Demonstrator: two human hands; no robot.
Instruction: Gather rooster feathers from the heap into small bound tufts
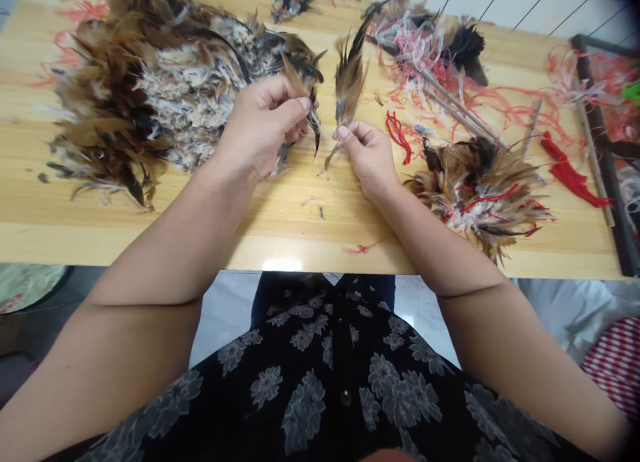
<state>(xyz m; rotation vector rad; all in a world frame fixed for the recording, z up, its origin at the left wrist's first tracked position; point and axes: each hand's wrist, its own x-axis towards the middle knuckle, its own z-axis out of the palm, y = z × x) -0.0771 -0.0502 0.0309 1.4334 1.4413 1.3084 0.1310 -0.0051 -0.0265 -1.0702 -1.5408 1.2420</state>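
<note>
My left hand (273, 119) is closed in a pinch on brown and black feathers (314, 119), at the right edge of a big feather pile (185, 99). That pile has pale fluffy quill ends in its middle and brown and black tips around it. A short way to the right, my right hand (367, 152) pinches a small feather bunch (350, 79) by its lower end. The bunch stands with its brown and black tips pointing away from me. Between the two hands there is a narrow gap over the wooden table (295, 239).
Right of my right hand lies a feather bundle tied with red thread (480, 195). Red yarn strands (573, 175) lie beyond it. Thin sticks (457, 109) rest among pink and white plastic strips (410, 45). A dark frame (603, 149) borders the right side.
</note>
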